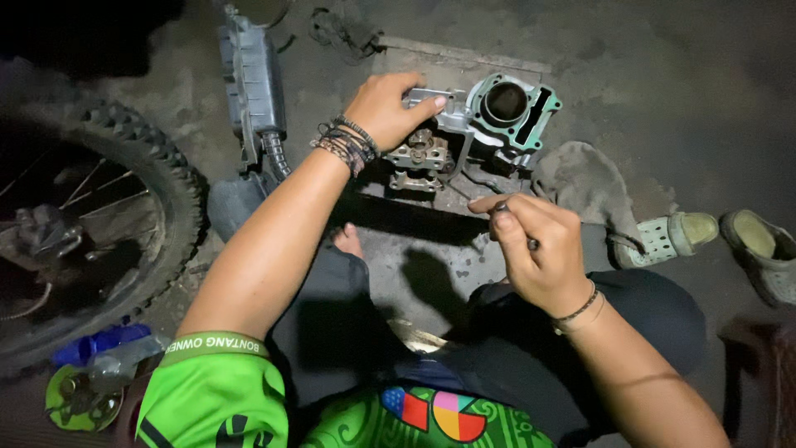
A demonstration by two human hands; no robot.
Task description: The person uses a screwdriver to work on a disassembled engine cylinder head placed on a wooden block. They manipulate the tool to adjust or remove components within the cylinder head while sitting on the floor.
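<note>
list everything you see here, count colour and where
metal engine cylinder head: one, grey, on the floor under the left hand
engine cylinder block with green gasket: one, grey, right of the head
knobby spoked wheel: one, black, far left
grey plastic box part: one, top left
grey rag: one, right of the engine parts
perforated clogs: two, pale green, far right
blue bottle: one, bottom left
left hand: resting on the cylinder head
right hand: gripping a thin dark tool

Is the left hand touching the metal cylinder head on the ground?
Touching. The head view shows the left hand resting on top of the cylinder head, fingers curled over its upper edge with no gap.
</note>
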